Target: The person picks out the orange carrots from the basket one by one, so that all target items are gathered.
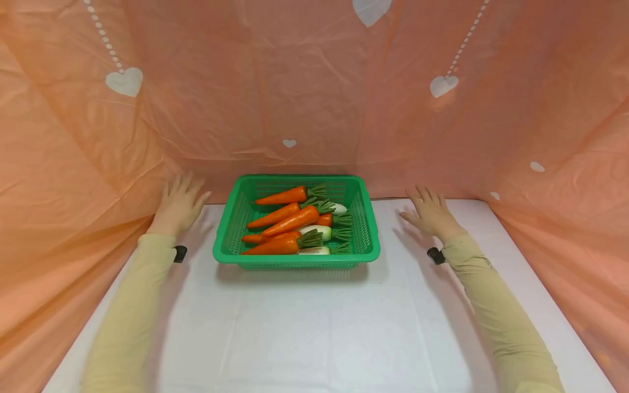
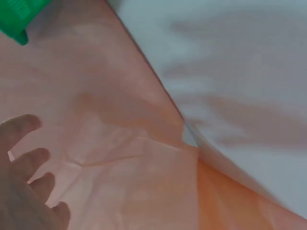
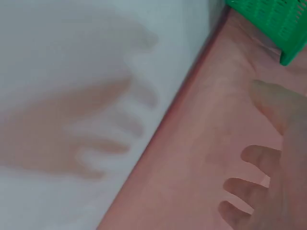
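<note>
At the white table (image 1: 304, 327), spread hands (image 1: 178, 208) (image 1: 432, 217) flank a green basket (image 1: 296, 258) of carrots (image 1: 292, 220) and, seemingly, white radishes (image 1: 321, 232).

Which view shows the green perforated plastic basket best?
Head view: the green perforated plastic basket fits wholly in frame. Left wrist shows only a corner, top left; right wrist, only a corner, top right.
</note>
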The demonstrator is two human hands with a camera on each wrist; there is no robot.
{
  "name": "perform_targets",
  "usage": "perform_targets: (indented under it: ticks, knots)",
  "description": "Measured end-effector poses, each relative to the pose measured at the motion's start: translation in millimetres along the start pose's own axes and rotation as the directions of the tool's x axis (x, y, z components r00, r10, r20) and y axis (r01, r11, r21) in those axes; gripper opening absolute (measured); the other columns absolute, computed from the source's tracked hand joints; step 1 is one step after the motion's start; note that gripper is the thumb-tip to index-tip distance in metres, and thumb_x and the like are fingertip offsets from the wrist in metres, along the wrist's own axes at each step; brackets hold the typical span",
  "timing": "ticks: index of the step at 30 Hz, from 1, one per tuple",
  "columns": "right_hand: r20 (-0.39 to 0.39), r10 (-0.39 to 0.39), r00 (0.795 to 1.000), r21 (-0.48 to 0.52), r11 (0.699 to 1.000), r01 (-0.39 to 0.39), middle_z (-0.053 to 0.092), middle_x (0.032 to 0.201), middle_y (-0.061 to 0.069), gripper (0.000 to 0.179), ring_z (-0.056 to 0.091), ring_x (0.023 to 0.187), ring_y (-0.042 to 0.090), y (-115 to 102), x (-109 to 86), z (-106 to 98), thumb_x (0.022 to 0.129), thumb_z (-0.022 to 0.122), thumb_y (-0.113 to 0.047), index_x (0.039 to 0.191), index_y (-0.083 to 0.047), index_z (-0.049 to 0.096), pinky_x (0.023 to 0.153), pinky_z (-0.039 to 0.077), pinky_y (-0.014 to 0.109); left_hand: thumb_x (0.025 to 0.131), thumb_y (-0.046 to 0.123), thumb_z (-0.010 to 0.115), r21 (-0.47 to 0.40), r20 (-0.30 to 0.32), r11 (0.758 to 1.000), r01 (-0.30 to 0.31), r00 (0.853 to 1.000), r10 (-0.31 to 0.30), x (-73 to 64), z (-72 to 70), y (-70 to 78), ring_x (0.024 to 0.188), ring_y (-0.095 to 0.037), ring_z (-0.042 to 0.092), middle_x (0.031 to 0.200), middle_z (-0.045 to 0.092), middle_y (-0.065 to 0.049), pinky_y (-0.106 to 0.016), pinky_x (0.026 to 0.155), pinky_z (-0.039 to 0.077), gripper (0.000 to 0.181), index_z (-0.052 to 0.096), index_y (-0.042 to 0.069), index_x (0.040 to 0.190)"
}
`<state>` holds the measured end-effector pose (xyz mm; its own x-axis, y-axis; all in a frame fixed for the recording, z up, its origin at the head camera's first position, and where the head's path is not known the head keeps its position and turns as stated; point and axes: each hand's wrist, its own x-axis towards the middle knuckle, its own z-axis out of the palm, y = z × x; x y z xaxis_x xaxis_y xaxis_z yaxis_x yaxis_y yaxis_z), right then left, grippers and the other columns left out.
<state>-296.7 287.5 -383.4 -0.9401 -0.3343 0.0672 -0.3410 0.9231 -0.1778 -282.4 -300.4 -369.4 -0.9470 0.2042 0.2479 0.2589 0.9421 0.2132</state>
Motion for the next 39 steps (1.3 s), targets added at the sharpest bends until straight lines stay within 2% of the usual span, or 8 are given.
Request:
perform_targets:
  ticks: [6,10,18,23,27,33,37,39]
  knots:
    - [-0.031,-0.051,0.998,0.126,0.990,0.054,0.027,0.143,0.036,0.066,0.025,0.131,0.052,-1.9,4.1,-9.6,0.095,0.059,-0.025,0.144,0.010,0.030,0.105,0.021,0.062,0.105,0.036,0.034,-0.124,-0.007,0.992,-0.026,1.000,0.026,3.6,-6.0,-2.8,0.136,-0.051,0.014,0.141,0.028,-0.038,-0.067,0.105,0.008,0.056,0.043,-0.012,0.134]
    - [-0.019,-0.064,0.998,0.245,0.967,0.067,0.033,0.141,0.034,0.059,0.031,0.129,0.049,-1.6,5.5,-15.8,0.096,0.056,-0.017,0.142,0.012,0.031,0.104,0.026,0.059,0.105,0.030,0.038,-0.244,0.007,0.969,-0.033,0.999,0.035,4.4,-13.4,0.6,0.129,-0.055,0.026,0.134,0.035,-0.040,-0.064,0.104,0.019,0.054,0.043,-0.017,0.131]
    - [-0.015,-0.039,0.999,0.396,0.917,0.042,0.046,0.130,0.035,0.046,0.045,0.118,0.050,-5.4,4.2,-29.6,0.096,0.051,-0.005,0.136,0.012,0.038,0.097,0.036,0.057,0.104,0.030,0.042,-0.435,0.080,0.900,0.031,0.997,0.005,-0.1,-27.9,13.1,0.119,-0.051,0.043,0.133,0.044,-0.034,-0.060,0.096,0.035,0.053,0.040,-0.010,0.138]
    - [0.013,-0.037,0.999,0.474,0.880,0.026,0.049,0.127,0.034,0.043,0.049,0.115,0.048,-11.1,5.6,-39.6,0.096,0.048,-0.005,0.135,0.012,0.041,0.095,0.039,0.055,0.102,0.030,0.047,-0.549,0.136,0.834,0.057,0.990,0.022,-0.8,-29.7,14.8,0.113,-0.045,0.050,0.136,0.043,-0.030,-0.052,0.087,0.046,0.055,0.037,-0.006,0.142]
    - [0.057,-0.067,0.996,0.533,0.846,0.027,0.047,0.130,0.033,0.044,0.048,0.116,0.046,-15.7,6.3,-50.4,0.099,0.045,-0.009,0.138,0.011,0.039,0.095,0.040,0.053,0.100,0.026,0.053,-0.616,0.241,0.780,0.115,0.969,0.047,-1.0,-32.1,17.6,0.113,-0.042,0.051,0.138,0.041,-0.031,-0.041,0.084,0.052,0.059,0.031,-0.006,0.145]
    - [0.085,-0.099,0.991,0.622,0.783,0.024,0.046,0.134,0.028,0.045,0.047,0.120,0.040,-30.9,7.9,-66.5,0.101,0.046,-0.012,0.142,0.004,0.037,0.098,0.038,0.053,0.098,0.012,0.056,-0.696,0.355,0.695,0.181,0.928,0.114,-1.5,-30.2,22.0,0.107,-0.035,0.059,0.132,0.046,-0.035,-0.039,0.082,0.053,0.063,0.023,-0.011,0.146]
    - [0.075,-0.143,0.987,0.670,0.740,0.056,0.049,0.133,0.022,0.047,0.048,0.121,0.036,-37.1,16.4,-63.4,0.100,0.052,-0.016,0.143,0.000,0.040,0.099,0.040,0.048,0.094,0.007,0.060,-0.724,0.405,0.656,0.213,0.902,0.153,-2.2,-25.9,23.0,0.100,-0.036,0.063,0.130,0.047,-0.035,-0.044,0.082,0.052,0.067,0.021,-0.012,0.146]
    - [0.075,-0.172,0.982,0.689,0.721,0.074,0.049,0.133,0.021,0.048,0.048,0.121,0.035,-43.3,19.6,-62.4,0.099,0.054,-0.017,0.142,-0.001,0.040,0.099,0.040,0.048,0.092,0.008,0.064,-0.718,0.428,0.657,0.231,0.891,0.154,-1.9,-24.2,25.4,0.096,-0.032,0.065,0.130,0.047,-0.032,-0.046,0.082,0.052,0.070,0.024,-0.010,0.146]
